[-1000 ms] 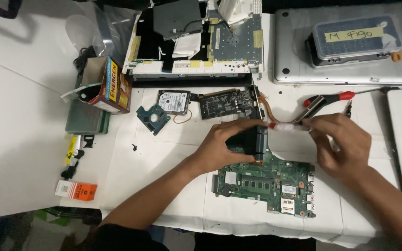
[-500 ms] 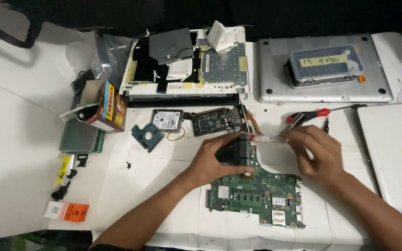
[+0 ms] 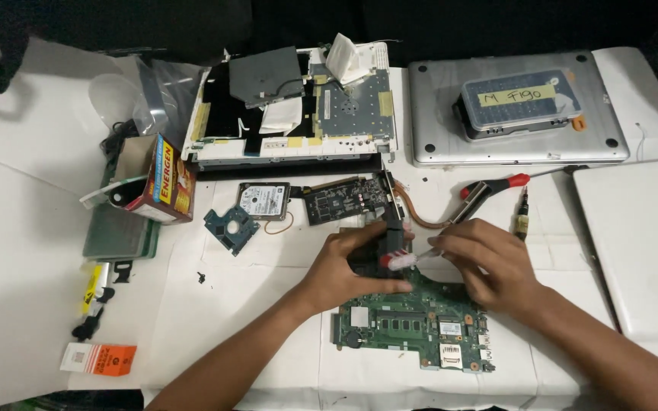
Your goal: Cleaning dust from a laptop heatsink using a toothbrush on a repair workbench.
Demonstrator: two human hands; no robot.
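Lower centre of frame | left hand (image 3: 344,266) clamped on black fan (image 3: 381,247) over green circuit board (image 3: 413,327) | right hand (image 3: 489,262) pinching screwdriver (image 3: 405,260) | advice: brace fan firmly, keep driver square to screw.

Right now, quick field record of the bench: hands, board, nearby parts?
left hand: grips black fan block on the green motherboard
right hand: holds a red-tipped screwdriver against the block
behind hands: hard drive, black card, red-handled pliers
far side: opened laptop chassis, closed silver laptop
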